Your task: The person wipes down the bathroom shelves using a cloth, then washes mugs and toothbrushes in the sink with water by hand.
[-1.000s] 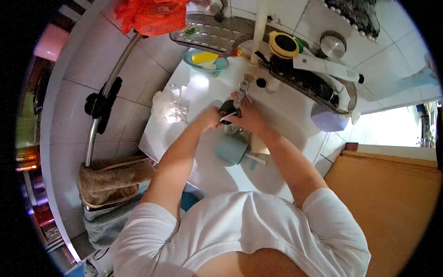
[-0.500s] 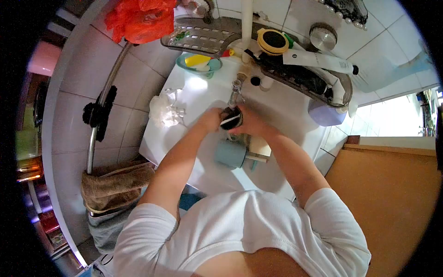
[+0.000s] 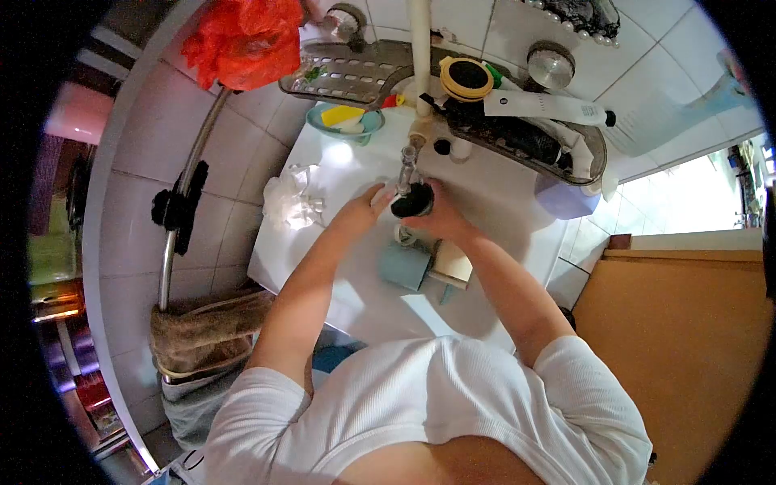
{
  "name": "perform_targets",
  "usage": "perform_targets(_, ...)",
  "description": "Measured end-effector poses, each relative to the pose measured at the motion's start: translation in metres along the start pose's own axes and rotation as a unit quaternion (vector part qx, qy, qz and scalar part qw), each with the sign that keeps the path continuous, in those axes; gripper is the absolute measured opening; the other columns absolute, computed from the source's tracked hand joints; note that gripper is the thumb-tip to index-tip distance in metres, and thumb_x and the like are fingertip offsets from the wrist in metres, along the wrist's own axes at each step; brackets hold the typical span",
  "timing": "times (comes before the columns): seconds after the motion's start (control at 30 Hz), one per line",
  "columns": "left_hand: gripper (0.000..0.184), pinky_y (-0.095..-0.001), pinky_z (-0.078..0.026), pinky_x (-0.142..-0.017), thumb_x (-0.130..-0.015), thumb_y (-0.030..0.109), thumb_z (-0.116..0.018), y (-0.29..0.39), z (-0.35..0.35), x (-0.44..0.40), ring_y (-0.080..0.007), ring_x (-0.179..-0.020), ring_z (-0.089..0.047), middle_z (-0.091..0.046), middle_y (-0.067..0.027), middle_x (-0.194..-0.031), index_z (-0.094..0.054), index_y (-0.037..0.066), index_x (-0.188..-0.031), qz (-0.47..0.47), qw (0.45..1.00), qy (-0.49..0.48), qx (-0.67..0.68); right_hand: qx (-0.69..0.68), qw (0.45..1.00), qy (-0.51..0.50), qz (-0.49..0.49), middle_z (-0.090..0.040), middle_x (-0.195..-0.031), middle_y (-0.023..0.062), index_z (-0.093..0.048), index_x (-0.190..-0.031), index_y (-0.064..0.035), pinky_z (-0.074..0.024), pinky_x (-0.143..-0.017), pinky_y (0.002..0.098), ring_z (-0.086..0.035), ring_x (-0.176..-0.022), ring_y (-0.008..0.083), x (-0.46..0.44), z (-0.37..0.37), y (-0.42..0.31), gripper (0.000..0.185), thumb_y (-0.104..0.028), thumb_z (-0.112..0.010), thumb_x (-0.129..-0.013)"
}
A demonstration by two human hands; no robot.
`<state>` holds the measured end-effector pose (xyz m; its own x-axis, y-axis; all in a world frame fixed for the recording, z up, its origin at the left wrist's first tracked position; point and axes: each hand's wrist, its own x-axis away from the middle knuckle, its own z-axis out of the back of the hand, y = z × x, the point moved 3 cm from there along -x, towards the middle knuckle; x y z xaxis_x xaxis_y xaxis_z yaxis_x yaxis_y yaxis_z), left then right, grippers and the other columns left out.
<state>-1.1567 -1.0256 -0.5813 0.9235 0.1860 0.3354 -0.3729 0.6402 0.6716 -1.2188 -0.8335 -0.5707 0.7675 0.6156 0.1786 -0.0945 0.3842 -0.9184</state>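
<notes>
Under the chrome faucet [image 3: 407,168], my right hand [image 3: 439,214] is closed around a small round container with a dark inside [image 3: 413,200], its mouth turned up towards me. My left hand [image 3: 361,208] is just left of the container, fingers pointing to it. Something small and whitish [image 3: 389,196] shows at its fingertips, too indistinct to name. Below both hands a light-blue cup [image 3: 404,267] lies on its side in the white sink [image 3: 364,299]. Beside the cup rests a cream-coloured object [image 3: 452,263].
A soap dish [image 3: 345,121] with yellow and pale pieces sits at the back left. A crumpled white mesh puff [image 3: 293,198] lies on the left rim. Behind the faucet, a rack [image 3: 525,149] holds a white tube [image 3: 550,107]. A towel [image 3: 202,331] hangs left.
The white strip across the dark container's mouth is gone from there. My left hand has shifted slightly left, off the container. My right hand keeps hold of it, under the faucet.
</notes>
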Motion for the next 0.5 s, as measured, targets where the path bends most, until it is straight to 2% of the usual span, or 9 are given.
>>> perform_targets(0.07, 0.060, -0.0367, -0.049, -0.061, -0.087, 0.057, -0.049, 0.014, -0.003, 0.020, -0.0252, -0.077, -0.063, -0.065, -0.0128, -0.090, -0.050, 0.012, -0.127, 0.130, 0.973, -0.091, 0.167, -0.006, 0.999, 0.021, 0.026, -0.048, -0.126, 0.0179, -0.030, -0.135, -0.0020, -0.0368, -0.101, 0.0369, -0.047, -0.119, 0.0298, 0.006, 0.000, -0.005, 0.103, -0.032, -0.087, -0.056)
perform_targets(0.17, 0.060, -0.0291, -0.045, -0.055, -0.084, 0.053, -0.058, 0.005, -0.020, 0.032, -0.0168, -0.066, -0.056, -0.059, -0.0057, -0.080, -0.051, 0.009, -0.123, 0.181, 0.917, -0.122, 0.334, -0.072, 0.994, 0.078, 0.032, -0.049, -0.124, 0.0160, -0.035, -0.131, -0.0051, -0.0367, -0.102, 0.0390, -0.047, -0.118, 0.0308, 0.015, -0.007, -0.010, 0.095, -0.025, -0.088, -0.055)
perform_targets(0.27, 0.054, -0.0263, -0.041, -0.050, -0.083, 0.045, -0.065, 0.047, 0.000, 0.067, -0.0138, -0.057, -0.051, -0.056, -0.0039, -0.075, -0.052, 0.004, -0.116, 0.073, 0.946, 0.003, 0.314, -0.091, 0.986, 0.141, 0.009, -0.049, -0.125, 0.0158, -0.035, -0.131, -0.0069, -0.0355, -0.103, 0.0404, -0.047, -0.118, 0.0321, 0.027, -0.021, -0.021, 0.092, -0.025, -0.087, -0.056)
perform_targets(0.37, 0.043, -0.0264, -0.039, -0.047, -0.083, 0.038, -0.067, 0.008, -0.012, 0.059, -0.0123, -0.053, -0.049, -0.055, -0.0017, -0.070, -0.057, 0.004, -0.107, 0.037, 0.967, 0.022, 0.252, -0.104, 0.984, 0.143, 0.002, -0.046, -0.128, 0.0173, -0.030, -0.135, -0.0070, -0.0337, -0.104, 0.0406, -0.045, -0.120, 0.0343, 0.030, -0.033, -0.019, 0.096, -0.029, -0.085, -0.059)
perform_targets(0.4, 0.039, -0.0276, -0.039, -0.048, -0.084, 0.037, -0.065, 0.009, -0.007, 0.061, -0.0129, -0.052, -0.049, -0.055, -0.0019, -0.068, -0.059, 0.004, -0.104, 0.058, 0.960, 0.010, 0.273, -0.114, 0.984, 0.135, 0.005, -0.045, -0.129, 0.0179, -0.029, -0.136, -0.0069, -0.0331, -0.105, 0.0407, -0.044, -0.120, 0.0353, 0.027, -0.037, -0.021, 0.097, -0.031, -0.084, -0.060)
perform_targets(0.5, 0.031, -0.0309, -0.040, -0.048, -0.087, 0.035, -0.061, 0.003, 0.001, 0.058, -0.0143, -0.050, -0.048, -0.055, -0.0030, -0.062, -0.064, 0.005, -0.096, 0.095, 0.950, -0.004, 0.299, 0.127, 0.957, 0.171, 0.197, -0.048, -0.126, 0.0203, -0.040, -0.128, -0.0033, -0.0359, -0.102, 0.0434, -0.046, -0.117, 0.0372, 0.038, -0.022, -0.032, 0.070, -0.026, -0.074, -0.071)
